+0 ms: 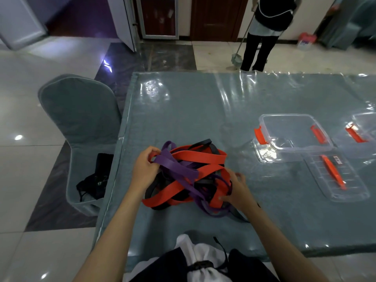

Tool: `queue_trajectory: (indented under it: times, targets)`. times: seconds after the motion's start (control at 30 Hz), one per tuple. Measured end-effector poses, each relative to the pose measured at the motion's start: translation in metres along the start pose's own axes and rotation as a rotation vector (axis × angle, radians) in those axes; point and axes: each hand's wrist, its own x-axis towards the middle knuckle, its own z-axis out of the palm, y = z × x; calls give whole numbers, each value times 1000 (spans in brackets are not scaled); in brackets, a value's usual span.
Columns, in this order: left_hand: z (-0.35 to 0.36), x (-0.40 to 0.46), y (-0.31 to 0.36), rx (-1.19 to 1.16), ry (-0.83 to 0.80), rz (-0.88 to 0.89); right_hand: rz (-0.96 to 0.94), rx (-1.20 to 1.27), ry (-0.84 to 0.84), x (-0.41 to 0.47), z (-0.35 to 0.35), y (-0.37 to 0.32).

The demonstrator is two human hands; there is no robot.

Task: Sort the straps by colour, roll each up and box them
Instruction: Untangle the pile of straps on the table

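The left hand (pixel 143 167) is pinching a purple strap (pixel 175 166) while the right hand (pixel 237 190) is gripping the tangle (pixel 189 178) between them; she should be easing it free slowly

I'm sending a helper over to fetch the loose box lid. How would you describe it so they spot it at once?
On the grey-green table, look to the right of the tangled pile of straps. The open clear box with orange latches stands there, and the lid lies flat just in front of it, nearer the table's front edge. Unlike the deep box, it is a flat clear panel with a ribbed grid and one orange handle.
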Motion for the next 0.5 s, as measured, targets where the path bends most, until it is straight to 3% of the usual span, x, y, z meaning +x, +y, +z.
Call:
queue_trajectory:
  times: [0.1,0.23,0.33,0.4,0.5]
  targets:
    - [-6,4,-11,43,-22,-39,197,190,25,1,-4,0]
    - [-15,14,-17,106,-86,-140,225,353,96,5,-22,-5]
    - [-19,23,-15,126,-161,-243,231,547,-8,5,-31,-11]
    - [-25,26,-11,143,-286,-318,265,630,-133,3,-30,-16]
    - [-46,29,-5,240,-620,-383,313,798,-196,5,-23,-24]
